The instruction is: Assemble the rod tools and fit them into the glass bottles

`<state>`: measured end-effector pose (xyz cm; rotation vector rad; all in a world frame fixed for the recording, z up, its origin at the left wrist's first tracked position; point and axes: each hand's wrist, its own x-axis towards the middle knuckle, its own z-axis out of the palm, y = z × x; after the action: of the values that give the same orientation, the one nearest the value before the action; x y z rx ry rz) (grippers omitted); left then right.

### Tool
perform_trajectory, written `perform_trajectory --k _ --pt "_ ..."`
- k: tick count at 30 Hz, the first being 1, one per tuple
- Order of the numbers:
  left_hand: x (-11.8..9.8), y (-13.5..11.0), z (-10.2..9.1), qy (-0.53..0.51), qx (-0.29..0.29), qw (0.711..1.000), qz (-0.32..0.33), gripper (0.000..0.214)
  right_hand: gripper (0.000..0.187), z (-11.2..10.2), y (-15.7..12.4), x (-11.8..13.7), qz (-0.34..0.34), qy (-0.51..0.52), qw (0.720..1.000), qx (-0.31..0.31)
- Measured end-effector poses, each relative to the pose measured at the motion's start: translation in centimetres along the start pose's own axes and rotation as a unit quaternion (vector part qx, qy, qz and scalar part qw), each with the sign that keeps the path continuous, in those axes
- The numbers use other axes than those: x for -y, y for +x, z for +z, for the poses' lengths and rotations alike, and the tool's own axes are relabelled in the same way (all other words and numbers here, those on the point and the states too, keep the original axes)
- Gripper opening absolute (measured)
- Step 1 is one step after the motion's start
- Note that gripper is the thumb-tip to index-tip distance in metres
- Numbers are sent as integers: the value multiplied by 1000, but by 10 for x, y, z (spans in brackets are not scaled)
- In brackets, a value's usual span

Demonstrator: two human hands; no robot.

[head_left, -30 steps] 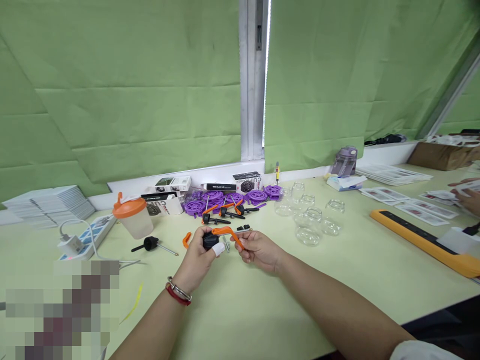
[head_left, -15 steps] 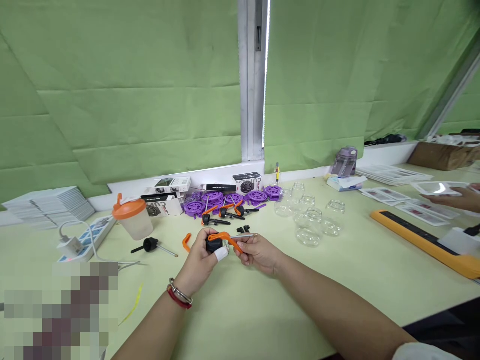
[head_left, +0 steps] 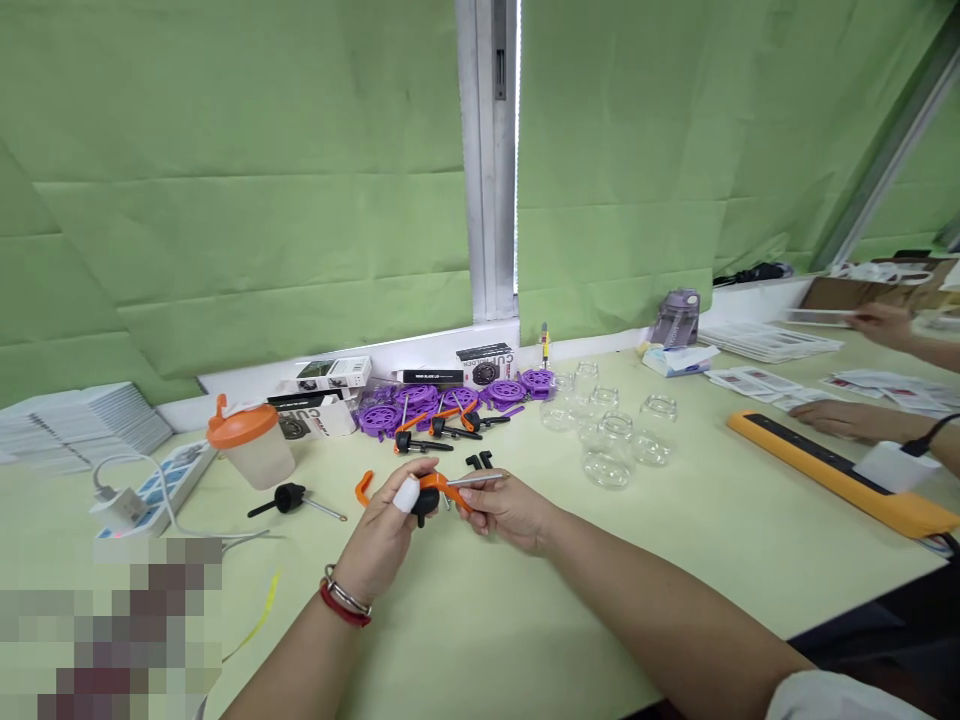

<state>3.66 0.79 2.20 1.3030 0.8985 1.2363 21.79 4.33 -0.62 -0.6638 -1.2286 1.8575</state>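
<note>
The left hand [head_left: 386,515] was closed round the black part [head_left: 426,501], the white thumb cover [head_left: 407,494] lying against it. The right hand [head_left: 510,507] pinched the right end of the orange handle [head_left: 433,482], and the rod [head_left: 478,479] ran right beside those fingers; whether they gripped it too, I could not tell. All three pieces were between the hands, above the middle of the table [head_left: 465,620].

The likeliest trouble was a slip: with the thumb's feel dulled by its cover, the black part could have turned in the palm under a push. Hard bending could have strained the handle's curve. Just beyond the hands, two black pegs [head_left: 478,461] might have been knocked by a stray fingertip. To the left, a loose orange piece [head_left: 363,488] lay near enough to be brushed aside by the left hand. Farther right, the jars [head_left: 606,466] stood crowded, so a wide sweep of the right arm could have tipped one into another.
</note>
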Motion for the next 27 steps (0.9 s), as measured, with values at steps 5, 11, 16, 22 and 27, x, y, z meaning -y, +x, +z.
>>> perform_trajectory --k 5,11,16,22,27 --pt "-1 2 1 -35 -20 999 -15 30 38 1 2 1 12 -10 1000 -9" --pt "-5 4 1 -47 -48 998 -17 29 41 -6 9 -7 -7 -50 999 -16" --pt "-5 7 -4 -65 -97 993 11 27 23 -16 13 -13 -100 -410 904 -73" --pt "-3 13 -11 -82 -149 985 32 28 24 1 20 -17 -192 -813 549 40" --pt "-4 14 -13 -84 -164 982 40 26 20 14 20 -19 -228 -862 445 87"
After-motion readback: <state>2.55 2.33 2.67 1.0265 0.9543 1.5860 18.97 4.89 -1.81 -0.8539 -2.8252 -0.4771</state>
